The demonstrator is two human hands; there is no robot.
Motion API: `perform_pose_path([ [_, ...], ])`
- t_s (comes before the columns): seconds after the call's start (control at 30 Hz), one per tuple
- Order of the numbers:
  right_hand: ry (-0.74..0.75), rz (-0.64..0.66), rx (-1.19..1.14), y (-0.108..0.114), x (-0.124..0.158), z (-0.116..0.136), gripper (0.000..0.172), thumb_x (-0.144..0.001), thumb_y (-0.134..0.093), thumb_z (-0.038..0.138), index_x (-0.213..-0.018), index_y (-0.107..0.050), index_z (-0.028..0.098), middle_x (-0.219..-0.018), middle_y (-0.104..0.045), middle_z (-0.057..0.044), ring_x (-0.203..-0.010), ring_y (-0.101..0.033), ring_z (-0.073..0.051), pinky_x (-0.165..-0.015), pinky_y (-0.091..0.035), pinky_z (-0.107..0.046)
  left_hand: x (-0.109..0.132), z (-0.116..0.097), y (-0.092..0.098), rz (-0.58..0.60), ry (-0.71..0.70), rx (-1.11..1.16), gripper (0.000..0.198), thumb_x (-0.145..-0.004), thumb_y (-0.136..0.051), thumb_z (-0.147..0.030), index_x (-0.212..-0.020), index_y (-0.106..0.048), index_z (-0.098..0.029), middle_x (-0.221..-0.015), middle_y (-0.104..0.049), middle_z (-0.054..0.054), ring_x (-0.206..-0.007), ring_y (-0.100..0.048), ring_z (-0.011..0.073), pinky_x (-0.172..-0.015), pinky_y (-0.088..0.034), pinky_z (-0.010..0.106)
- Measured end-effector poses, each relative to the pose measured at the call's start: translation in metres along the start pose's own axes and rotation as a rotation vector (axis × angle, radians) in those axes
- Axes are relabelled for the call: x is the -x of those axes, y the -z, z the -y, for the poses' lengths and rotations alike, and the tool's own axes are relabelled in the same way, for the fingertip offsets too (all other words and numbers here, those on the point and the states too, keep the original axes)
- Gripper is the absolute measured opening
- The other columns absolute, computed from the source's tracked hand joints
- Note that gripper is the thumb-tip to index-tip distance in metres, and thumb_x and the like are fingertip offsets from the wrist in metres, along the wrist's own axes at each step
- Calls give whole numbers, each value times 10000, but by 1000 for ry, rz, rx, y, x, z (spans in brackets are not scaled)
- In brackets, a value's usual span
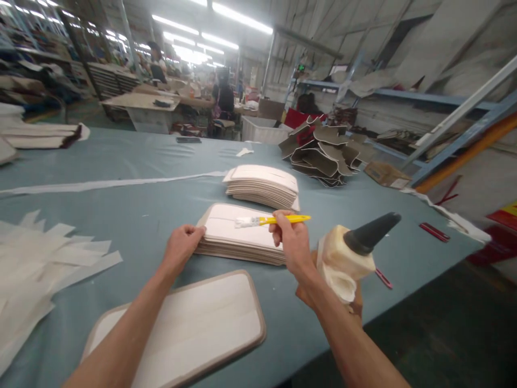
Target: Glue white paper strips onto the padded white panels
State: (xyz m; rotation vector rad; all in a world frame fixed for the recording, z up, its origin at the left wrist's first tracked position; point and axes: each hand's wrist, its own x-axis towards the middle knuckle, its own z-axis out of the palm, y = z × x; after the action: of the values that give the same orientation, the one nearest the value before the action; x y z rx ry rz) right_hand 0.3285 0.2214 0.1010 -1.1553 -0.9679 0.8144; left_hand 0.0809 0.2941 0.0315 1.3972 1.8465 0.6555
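Note:
My right hand (294, 240) grips a paintbrush (269, 220) with a yellow handle and white-coated bristles. The brush is over a stack of pale rounded panels (242, 249), with its bristles above the top sheet; whether they touch it I cannot tell. At the stack's left end my left hand (183, 245) pinches the edge of the top panel. Just behind stands a second stack of similar panels (262, 186). Closer to me lies a larger white board (210, 318) with a tan border, partly hidden by my left forearm. Right of my right hand is a cream glue bottle (351, 261) with a dark cone nozzle.
White strips (48, 275) are heaped at the left on the blue-green table (161, 161). Brown cut pieces (323, 151) are piled at the back right, near a small cardboard box (385, 175). A red tool (434, 231) lies on the right. A person (224, 97) sits farther back.

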Motion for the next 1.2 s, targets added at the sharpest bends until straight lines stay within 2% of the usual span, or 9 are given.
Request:
perform_pose_path([
  [0.13, -12, 127, 11, -43, -25, -23, 407, -829, -720, 590, -901, -635, 199, -630, -629, 45, -445, -397, -78, -423, -288, -227, 0, -2, 1, -17, 10, -40, 427, -991, -692, -494, -1267, -676, -169, -1268, -709, 93, -1109, -704, 244, -964, -627, 466],
  [0.3, -8, 187, 105, -64, -40, -44, 366, -864, -716, 565, -899, -663, 205, -666, -666, 28, -495, -447, -100, -472, -336, -242, 0, -4, 1, -15, 32, -81, 415, -994, -671, -539, -1165, -703, -162, -1150, -733, 71, -1055, -710, 230, -960, -614, 458],
  [0.47, 19, 221, 184, -70, -46, -48, 339, -898, -682, 549, -899, -680, 210, -690, -691, 9, -573, -552, -137, -535, -409, -253, 0, -4, 0, -30, 28, -88, 391, -985, -651, -559, -1003, -714, -173, -976, -732, 39, -918, -686, 198, -897, -572, 410],
  [0.67, 77, 251, 298, -72, -48, -41, 277, -924, -612, 478, -870, -681, 215, -681, -684, 15, -616, -595, -154, -604, -434, -268, 0, -2, 0, -67, -7, -68, 379, -870, -603, -594, -823, -718, -236, -862, -751, 43, -826, -682, 250, -706, -441, 342],
  [1.0, 105, 232, 405, -64, -52, -36, 266, -916, -580, 449, -814, -674, 222, -668, -695, 14, -658, -638, -175, -705, -466, -299, -1, -1, -1, -104, -43, -53, 422, -782, -564, -641, -768, -700, -242, -820, -745, 55, -781, -661, 251, -661, -405, 333],
  [1.2, 99, 237, 328, -68, -50, -35, 270, -918, -589, 480, -866, -668, 227, -672, -685, 20, -654, -644, -181, -700, -485, -300, -2, 0, -2, -111, -49, -48, 420, -777, -567, -644, -740, -680, -241, -778, -727, 46, -745, -642, 237, -649, -403, 327],
])
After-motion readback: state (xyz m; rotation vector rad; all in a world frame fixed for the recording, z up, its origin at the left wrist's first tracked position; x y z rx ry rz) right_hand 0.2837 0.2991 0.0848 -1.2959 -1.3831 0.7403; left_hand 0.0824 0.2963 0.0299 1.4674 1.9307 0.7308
